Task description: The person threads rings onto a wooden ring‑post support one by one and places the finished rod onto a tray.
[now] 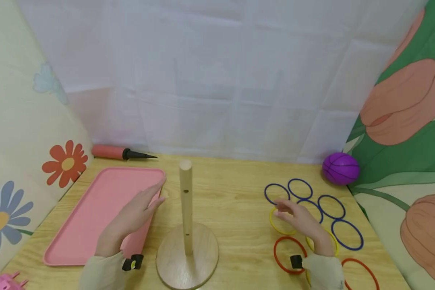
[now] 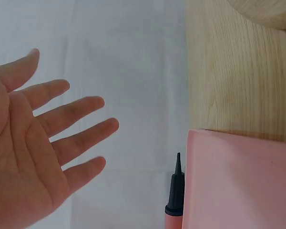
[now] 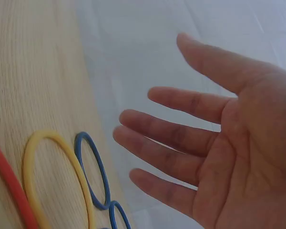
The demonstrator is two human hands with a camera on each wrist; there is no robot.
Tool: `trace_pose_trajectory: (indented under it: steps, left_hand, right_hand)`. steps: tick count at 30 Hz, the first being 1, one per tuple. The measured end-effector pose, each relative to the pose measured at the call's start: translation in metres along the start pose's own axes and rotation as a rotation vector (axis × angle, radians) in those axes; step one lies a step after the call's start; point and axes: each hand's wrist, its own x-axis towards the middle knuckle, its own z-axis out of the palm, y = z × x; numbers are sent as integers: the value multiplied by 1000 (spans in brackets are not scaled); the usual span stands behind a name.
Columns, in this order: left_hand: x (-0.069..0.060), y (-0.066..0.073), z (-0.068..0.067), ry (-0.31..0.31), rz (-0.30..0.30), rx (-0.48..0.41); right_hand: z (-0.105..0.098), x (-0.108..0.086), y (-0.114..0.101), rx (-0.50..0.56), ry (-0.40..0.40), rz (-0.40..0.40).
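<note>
My left hand (image 1: 137,211) hovers over the right side of a pink tray (image 1: 101,209), holding nothing. In the left wrist view its fingers (image 2: 74,114) are spread and nearly straight. To the right of it stands a wooden post (image 1: 186,201) upright on a round base (image 1: 170,262). My right hand (image 1: 302,217) is above several flat rings, its fingers relaxed and apart, nothing gripped. Below it lie a yellow ring (image 3: 26,162), a blue ring (image 3: 105,169) and a red ring (image 3: 9,179); the hand and forearm partly hide some rings in the head view.
A hand pump (image 1: 108,152) with a black nozzle lies behind the tray. At the back right corner sits a purple ball (image 1: 340,168). Part of a pink toy (image 1: 3,282) shows at the lower left. White cloth (image 1: 217,80) hangs along the table's back edge.
</note>
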Motion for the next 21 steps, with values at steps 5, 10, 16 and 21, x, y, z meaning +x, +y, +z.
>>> trace_pose_trajectory:
  steps: [5, 10, 16, 21]
  left_hand:
    - [-8, -1, -3, -63, -30, -213]
    - [-18, -3, 2, -79, -12, -303]
    - [-34, -2, 9, -120, -49, -291]
    - [-47, -4, 19, -121, -60, -226]
  right_hand:
    - [-7, -6, 6, -37, -27, 1]
    - [-12, -16, 8, -49, -67, 49]
    - [-12, -25, 12, -72, -95, 121]
    - [-9, -30, 17, -76, -103, 177]
